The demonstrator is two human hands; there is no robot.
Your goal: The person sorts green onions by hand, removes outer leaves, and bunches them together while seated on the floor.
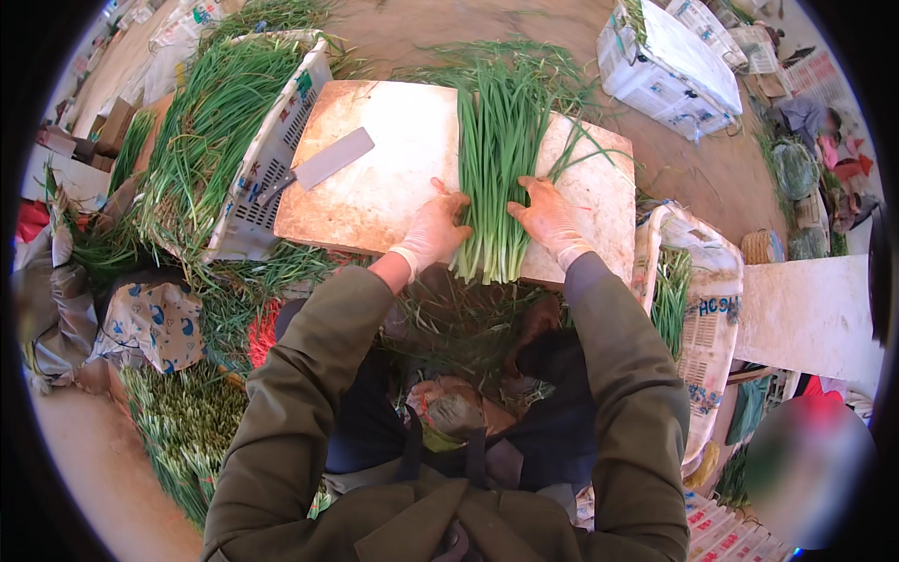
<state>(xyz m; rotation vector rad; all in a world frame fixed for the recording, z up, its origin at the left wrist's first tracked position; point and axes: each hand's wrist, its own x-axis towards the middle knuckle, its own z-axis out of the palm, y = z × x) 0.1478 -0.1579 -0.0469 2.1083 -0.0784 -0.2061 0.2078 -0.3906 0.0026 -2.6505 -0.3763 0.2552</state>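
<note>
A bundle of garlic chives lies across a white board, pale stem ends toward me and green tips away. My left hand, in a thin pale glove, presses against the left side of the stems. From the right side, my right hand, gloved too, presses the same stems, so the bundle is held between both hands. A small red band shows by my left fingers. On the board's left part rests a cleaver, its dark handle pointing toward the lower left.
At left stands a white plastic crate heaped with chives. Another crate with chives is at right, beside a white panel. A white box stands at the far right. Red strings and a person's sleeve are at left.
</note>
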